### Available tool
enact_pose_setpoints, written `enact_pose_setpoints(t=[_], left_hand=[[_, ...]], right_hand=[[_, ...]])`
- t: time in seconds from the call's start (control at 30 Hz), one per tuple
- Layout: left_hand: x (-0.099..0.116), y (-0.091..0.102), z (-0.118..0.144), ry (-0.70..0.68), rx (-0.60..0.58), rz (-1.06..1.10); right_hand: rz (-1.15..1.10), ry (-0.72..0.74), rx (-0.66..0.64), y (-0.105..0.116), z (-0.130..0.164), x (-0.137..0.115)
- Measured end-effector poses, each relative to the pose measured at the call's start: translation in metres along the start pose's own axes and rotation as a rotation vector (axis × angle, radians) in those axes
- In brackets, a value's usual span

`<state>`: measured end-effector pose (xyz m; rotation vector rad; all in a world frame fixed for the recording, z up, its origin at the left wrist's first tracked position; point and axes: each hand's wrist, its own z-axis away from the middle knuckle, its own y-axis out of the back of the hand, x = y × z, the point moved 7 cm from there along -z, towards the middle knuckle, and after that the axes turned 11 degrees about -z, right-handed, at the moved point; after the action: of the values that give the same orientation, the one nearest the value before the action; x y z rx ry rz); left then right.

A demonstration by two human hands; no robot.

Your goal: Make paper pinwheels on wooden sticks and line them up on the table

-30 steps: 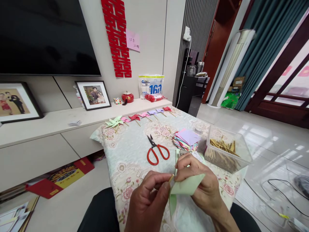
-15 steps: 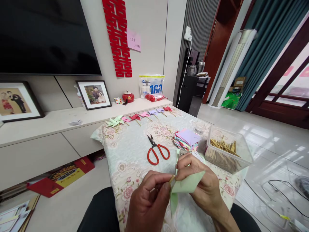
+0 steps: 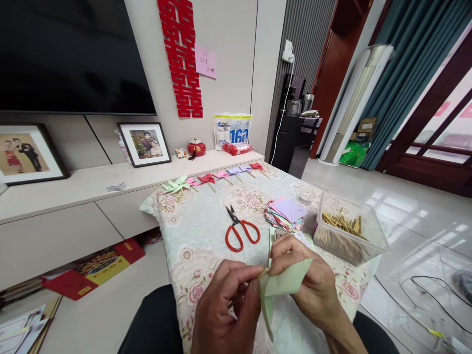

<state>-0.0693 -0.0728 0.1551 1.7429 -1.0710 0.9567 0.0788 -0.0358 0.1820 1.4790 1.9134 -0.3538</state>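
My left hand (image 3: 224,307) pinches a thin wooden stick (image 3: 263,272) between thumb and forefinger; most of its length is hidden in the hand. My right hand (image 3: 313,285) is closed on a light green paper pinwheel (image 3: 284,280), its fingertips meeting the stick's end. One pinwheel blade hangs below between the hands. Whatever joins paper and stick is hidden by the fingers. Red-handled scissors (image 3: 239,230) lie beyond my hands with blades pointing away. A stack of coloured paper squares (image 3: 285,212) is just past my right hand.
At the right, a clear plastic box (image 3: 350,250) holds many wooden sticks (image 3: 342,223). A roll of clear tape (image 3: 305,197) stands behind it. Several finished pinwheels (image 3: 207,179) lie in a row along the far edge of the flowered tablecloth (image 3: 199,221), by the white cabinet (image 3: 140,184).
Both hands keep their grip at nearly the same spot. The pinwheel has tilted slightly, and its hanging blade reaches a little lower and further right.
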Motion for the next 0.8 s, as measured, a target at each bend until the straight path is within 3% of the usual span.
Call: enact_pose_setpoints(t=[0.8], left_hand=[[0.019,0.007,0.007,-0.232,0.095,-0.274]], right_hand=[[-0.06,0.019,0.038,0.001,0.001,0.003]])
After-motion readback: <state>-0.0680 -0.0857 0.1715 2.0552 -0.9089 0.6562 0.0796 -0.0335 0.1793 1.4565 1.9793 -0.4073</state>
